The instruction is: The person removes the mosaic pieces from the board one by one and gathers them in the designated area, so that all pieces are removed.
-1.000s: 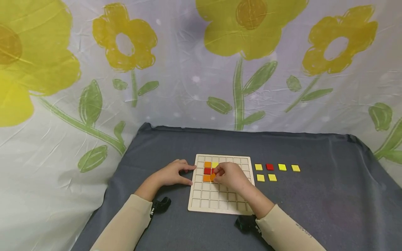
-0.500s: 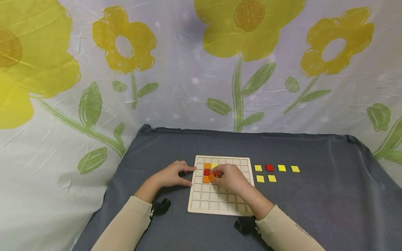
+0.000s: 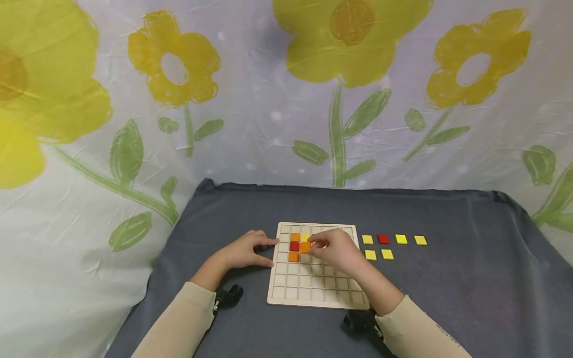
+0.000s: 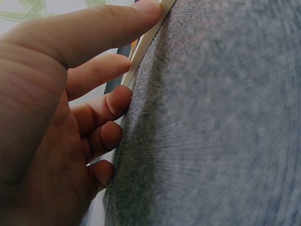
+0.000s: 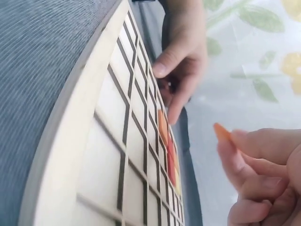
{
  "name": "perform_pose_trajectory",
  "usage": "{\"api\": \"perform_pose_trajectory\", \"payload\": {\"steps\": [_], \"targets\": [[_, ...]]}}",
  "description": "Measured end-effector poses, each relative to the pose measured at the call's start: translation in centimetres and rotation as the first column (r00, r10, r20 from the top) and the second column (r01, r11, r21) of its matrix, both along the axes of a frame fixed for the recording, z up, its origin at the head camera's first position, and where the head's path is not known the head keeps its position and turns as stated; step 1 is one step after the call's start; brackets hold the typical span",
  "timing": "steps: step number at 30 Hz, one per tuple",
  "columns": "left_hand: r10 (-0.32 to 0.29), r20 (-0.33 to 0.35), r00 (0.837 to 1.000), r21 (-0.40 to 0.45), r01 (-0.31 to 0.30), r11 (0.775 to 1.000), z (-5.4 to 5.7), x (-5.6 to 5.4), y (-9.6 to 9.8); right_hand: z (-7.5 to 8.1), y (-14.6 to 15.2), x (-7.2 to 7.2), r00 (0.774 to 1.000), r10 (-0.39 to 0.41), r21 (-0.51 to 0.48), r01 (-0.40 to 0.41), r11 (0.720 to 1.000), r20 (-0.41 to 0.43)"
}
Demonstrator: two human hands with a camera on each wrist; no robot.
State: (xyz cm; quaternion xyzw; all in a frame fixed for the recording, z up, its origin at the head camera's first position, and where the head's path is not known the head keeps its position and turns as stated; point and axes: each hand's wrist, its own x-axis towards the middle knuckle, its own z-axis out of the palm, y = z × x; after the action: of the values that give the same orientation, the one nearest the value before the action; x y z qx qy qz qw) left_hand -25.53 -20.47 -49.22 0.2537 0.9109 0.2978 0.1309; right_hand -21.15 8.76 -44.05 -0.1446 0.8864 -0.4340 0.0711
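Note:
My right hand (image 3: pixel 335 248) pinches an orange square tile (image 3: pixel 305 247) between thumb and finger. In the right wrist view the tile (image 5: pixel 221 131) is held up clear of the wooden grid board (image 5: pixel 70 113). On the board (image 3: pixel 291 293), toward its upper left, lie an orange tile (image 3: pixel 295 237), a yellow tile (image 3: pixel 305 237), a red tile (image 3: pixel 294 246) and a lower orange tile (image 3: pixel 293 257). The held tile covers the cell right of the red one in the head view. My left hand (image 3: pixel 243 248) touches the board's left edge with thumb and forefinger, its other fingers loosely bent.
To the right of the board, loose tiles lie in two rows on the grey cloth (image 3: pixel 447 278): several yellow ones, such as this yellow tile (image 3: pixel 401 239), and one red tile (image 3: pixel 383 239). A flower-printed curtain (image 3: pixel 259 149) hangs behind the table.
The orange tile has been turned in my right fingers and raised slightly, now squarer to the grid. My right hand has shifted a little to the right; my left hand stays at the edge.

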Motion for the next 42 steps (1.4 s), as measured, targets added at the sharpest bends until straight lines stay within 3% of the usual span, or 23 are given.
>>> {"api": "perform_pose_trajectory", "payload": {"steps": [9,16,25,35,42], "targets": [[0.006,-0.02,1.0,-0.01,-0.006,1.0,0.1,0.0,-0.3,0.5,2.7,0.5,0.999,-0.029,-0.129,0.032,0.991,0.028],[0.011,-0.001,1.0,0.005,-0.011,1.0,0.2,0.2,-0.3,0.6,4.8,0.9,0.999,-0.035,-0.131,0.037,0.991,0.017],[0.003,-0.009,1.0,0.016,-0.003,1.0,0.0,0.3,-0.2,0.7,7.6,1.2,0.994,-0.098,-0.145,0.104,0.984,0.05],[-0.005,-0.006,1.0,0.026,0.005,1.0,-0.1,0.2,0.0,1.3,11.0,1.8,0.98,-0.183,-0.109,0.191,0.975,0.079],[0.0,-0.004,1.0,0.017,0.0,1.0,-0.1,0.1,0.0,1.2,13.2,2.4,0.975,-0.214,-0.07,0.217,0.974,0.055]]}}
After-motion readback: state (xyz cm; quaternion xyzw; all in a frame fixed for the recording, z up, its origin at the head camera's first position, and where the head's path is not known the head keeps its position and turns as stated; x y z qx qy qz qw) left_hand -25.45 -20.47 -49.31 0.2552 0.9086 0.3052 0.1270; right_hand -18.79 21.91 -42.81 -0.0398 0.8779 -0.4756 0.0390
